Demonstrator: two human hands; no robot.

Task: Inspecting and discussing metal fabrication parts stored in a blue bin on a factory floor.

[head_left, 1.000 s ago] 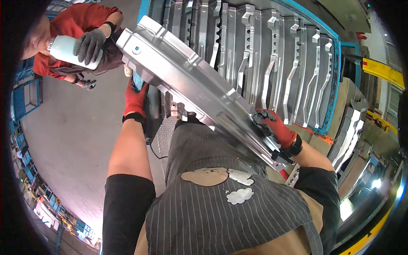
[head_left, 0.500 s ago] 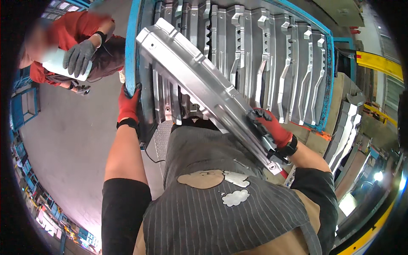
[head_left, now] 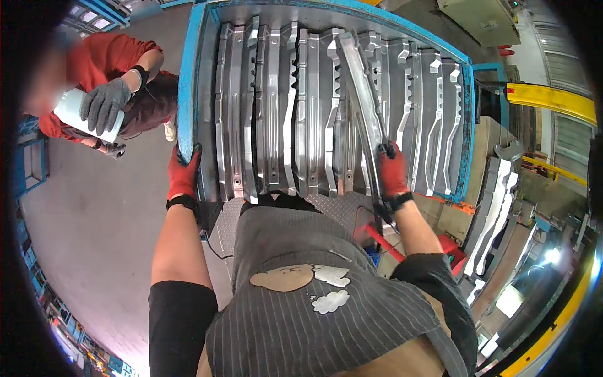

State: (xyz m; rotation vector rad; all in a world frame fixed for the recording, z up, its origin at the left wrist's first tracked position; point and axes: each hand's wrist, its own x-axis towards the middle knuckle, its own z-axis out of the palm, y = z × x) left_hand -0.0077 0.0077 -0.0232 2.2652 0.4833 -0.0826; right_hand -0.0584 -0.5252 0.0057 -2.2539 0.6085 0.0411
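My left hand [head_left: 184, 174], in a red and black glove, is closed around the blue rim of a metal bin [head_left: 186, 88] at its near left corner. In my gloved right hand [head_left: 393, 173] is a long pressed-metal panel [head_left: 366, 91], gripped near its close end. The panel is turned nearly edge-on and leans over the bin, its far end pointing away and slightly left. Beneath it stand several similar metal panels [head_left: 272, 107], side by side in a row. A dark object [head_left: 382, 212] shows by my right wrist; its kind I cannot make out.
At the left, a person in red with a grey glove [head_left: 103, 105] holds a white object [head_left: 70, 113]. More metal panels [head_left: 496, 210] lie at the right. A yellow beam [head_left: 549, 102] extends beyond the bin's right side. Red tubing [head_left: 384, 243] is below my right hand.
The panel in my right hand has swung from a broad diagonal to nearly edge-on and moved right and away over the bin. My left hand stays on the rim.
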